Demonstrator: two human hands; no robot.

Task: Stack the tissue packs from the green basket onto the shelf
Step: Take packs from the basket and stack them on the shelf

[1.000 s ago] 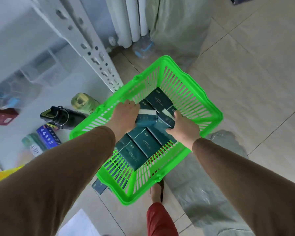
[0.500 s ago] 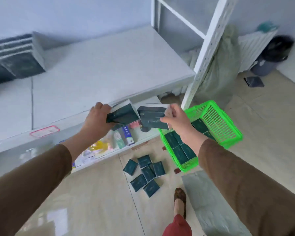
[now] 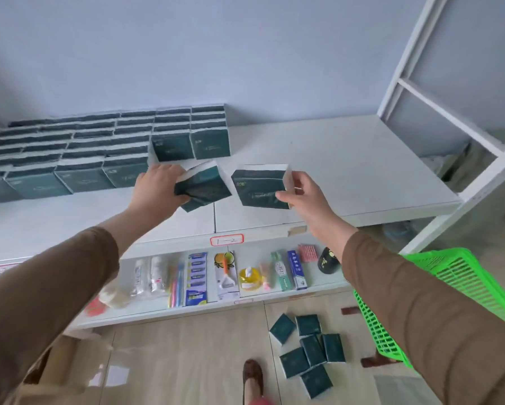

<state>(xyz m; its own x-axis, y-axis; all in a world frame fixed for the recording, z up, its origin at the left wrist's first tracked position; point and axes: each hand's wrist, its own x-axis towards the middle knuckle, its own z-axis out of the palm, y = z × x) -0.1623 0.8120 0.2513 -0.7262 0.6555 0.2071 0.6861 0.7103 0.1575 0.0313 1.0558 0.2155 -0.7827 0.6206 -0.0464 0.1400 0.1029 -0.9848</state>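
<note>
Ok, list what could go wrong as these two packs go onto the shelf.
1. The left hand seems to grip more than one tilted tissue pack; one could slip out.
2. Setting packs against the standing rows could knock the end packs over.
3. Loose packs on the floor lie near the foot: a tripping hazard.

Soft, even daylight is filling the scene, leaving only faint shadows under the white laminate shelf board (image 3: 347, 159). The glossy beige floor tiles (image 3: 163, 363) are catching a pale glare patch at lower left. The wide-angle lens is bending the white perforated metal shelf post (image 3: 461, 200) and stretching the brown sleeves at the bottom corners. Motion blur is smearing the rows of dark green tissue packs (image 3: 79, 141) at far left, and fine print is staying unreadable.
</note>
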